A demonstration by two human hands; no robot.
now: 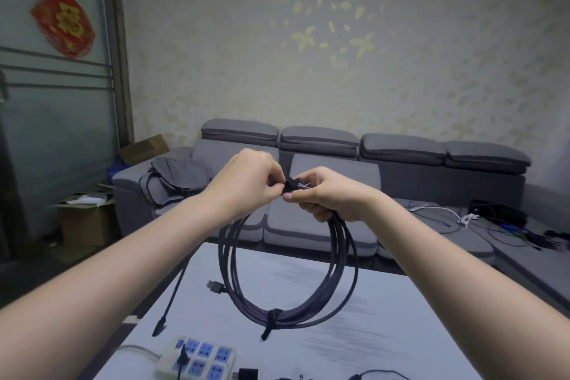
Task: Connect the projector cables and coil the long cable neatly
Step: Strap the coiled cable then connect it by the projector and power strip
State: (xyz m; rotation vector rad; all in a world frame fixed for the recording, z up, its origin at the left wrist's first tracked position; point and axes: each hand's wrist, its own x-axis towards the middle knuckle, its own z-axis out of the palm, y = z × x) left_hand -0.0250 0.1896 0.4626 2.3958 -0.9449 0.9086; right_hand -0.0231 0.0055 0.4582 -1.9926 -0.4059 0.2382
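A long dark cable (339, 296) hangs in several round loops above the white table (354, 333). My right hand (327, 194) grips the top of the coil, with the loops running down out of the fist. My left hand (249, 182) pinches a black strap (293, 186) at the top of the coil, right against my right thumb. A second black strap (273, 319) is wrapped around the bottom of the coil, its tail hanging down. One flat plug end (216, 286) sticks out to the left of the coil. Another cable end (160, 325) dangles lower left.
A white power strip (197, 361) with blue sockets lies at the table's near edge, one plug in it. A grey sofa (401, 163) stands behind the table, with a grey bag (179, 173) on it. More cables and a black device (493, 213) lie on its right section. Cardboard boxes (83, 222) stand at left.
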